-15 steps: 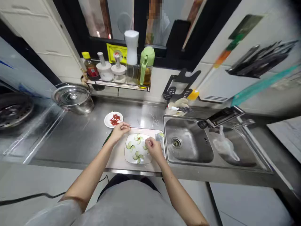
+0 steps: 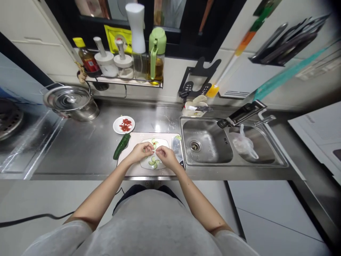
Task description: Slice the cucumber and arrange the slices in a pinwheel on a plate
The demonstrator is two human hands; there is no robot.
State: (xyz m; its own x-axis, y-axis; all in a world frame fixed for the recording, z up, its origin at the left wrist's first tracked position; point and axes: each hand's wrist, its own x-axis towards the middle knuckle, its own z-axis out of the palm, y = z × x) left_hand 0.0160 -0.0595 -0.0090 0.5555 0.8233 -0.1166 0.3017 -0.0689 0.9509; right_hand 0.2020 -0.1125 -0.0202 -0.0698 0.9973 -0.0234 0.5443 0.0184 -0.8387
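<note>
My left hand hovers over a white plate, its thumb and fingers pinched on a tiny red piece. Close beside it, my right hand is also pinched, fingertips almost meeting the left ones; what it holds is too small to make out. On the plate lie green-edged cucumber slices in pinwheels, one pinwheel showing below my hands and another above, with red at its centre. My hands cover the rest. The plate rests on a pale cutting board.
Left of the board lie a whole cucumber and a small white dish of red pieces. A knife lies at the board's right edge, beside the sink. A lidded steel pot stands left, below a seasoning shelf.
My left hand has moved right from near the red-piece dish to over the plate. My right hand has shifted left towards it. The view has tilted, and the whole cucumber now shows.
</note>
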